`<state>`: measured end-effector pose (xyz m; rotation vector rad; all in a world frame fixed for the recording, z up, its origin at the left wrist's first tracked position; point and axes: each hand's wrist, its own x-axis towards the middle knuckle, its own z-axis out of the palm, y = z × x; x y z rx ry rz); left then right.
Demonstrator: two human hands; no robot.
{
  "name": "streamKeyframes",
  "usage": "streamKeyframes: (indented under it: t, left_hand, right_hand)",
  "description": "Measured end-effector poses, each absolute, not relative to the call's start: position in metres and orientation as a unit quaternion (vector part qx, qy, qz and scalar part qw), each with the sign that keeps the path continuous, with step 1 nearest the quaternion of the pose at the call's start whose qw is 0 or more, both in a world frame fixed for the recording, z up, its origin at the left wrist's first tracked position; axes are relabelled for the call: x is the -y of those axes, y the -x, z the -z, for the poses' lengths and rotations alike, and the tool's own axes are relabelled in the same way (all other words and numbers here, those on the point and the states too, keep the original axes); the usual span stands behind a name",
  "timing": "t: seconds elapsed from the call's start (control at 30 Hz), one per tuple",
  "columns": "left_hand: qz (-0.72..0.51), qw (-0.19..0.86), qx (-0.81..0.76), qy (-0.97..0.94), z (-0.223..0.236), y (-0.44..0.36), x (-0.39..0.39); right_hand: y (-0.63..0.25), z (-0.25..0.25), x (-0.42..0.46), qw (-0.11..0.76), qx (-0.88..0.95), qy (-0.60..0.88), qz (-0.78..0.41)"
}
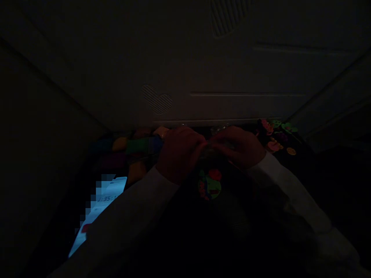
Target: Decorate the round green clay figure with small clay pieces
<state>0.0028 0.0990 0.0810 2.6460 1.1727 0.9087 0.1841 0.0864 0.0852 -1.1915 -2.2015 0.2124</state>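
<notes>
The scene is very dark. My left hand (182, 154) and my right hand (240, 146) meet over the dark surface, fingers closed and fingertips almost touching. A faint reddish glint shows where the fingertips come together, but what they pinch is too dark to make out. Just below the hands lies a small colourful clay-like figure (213, 187), green with red, pink and blue parts. Behind my right hand sits a shiny clear wrapper or piece of plastic (219, 129), partly covered.
Several coloured packets, among them a green packet (137, 146) and an orange one (136, 172), lie at the left. A lit phone screen (101, 206) is partly under my left sleeve. Small colourful shaped pieces (274, 145) lie at the right. A pale panel (232, 77) with raised hearts stands behind.
</notes>
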Motion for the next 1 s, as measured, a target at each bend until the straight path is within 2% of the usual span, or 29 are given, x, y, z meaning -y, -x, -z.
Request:
streamKeyframes:
  t: [0.17,0.43,0.73,1.0]
  left_hand:
    - [-0.307,0.042,-0.387,-0.869,-0.08,-0.005,-0.096]
    - [-0.363,0.04,-0.381,-0.849,-0.08,-0.001,-0.099]
    - [-0.353,0.068,-0.379,-0.853,-0.08,0.0,-0.099]
    - [-0.373,0.053,-0.355,-0.855,-0.077,-0.001,-0.098]
  right_hand:
    - [-0.183,-0.087,-0.088,0.319,0.845,0.423,-0.067]
    - [-0.19,-0.086,-0.088,0.359,0.797,0.465,-0.14]
    - [-0.184,-0.092,-0.084,0.336,0.821,0.452,-0.092]
    - [-0.181,-0.09,-0.083,0.338,0.814,0.454,-0.129]
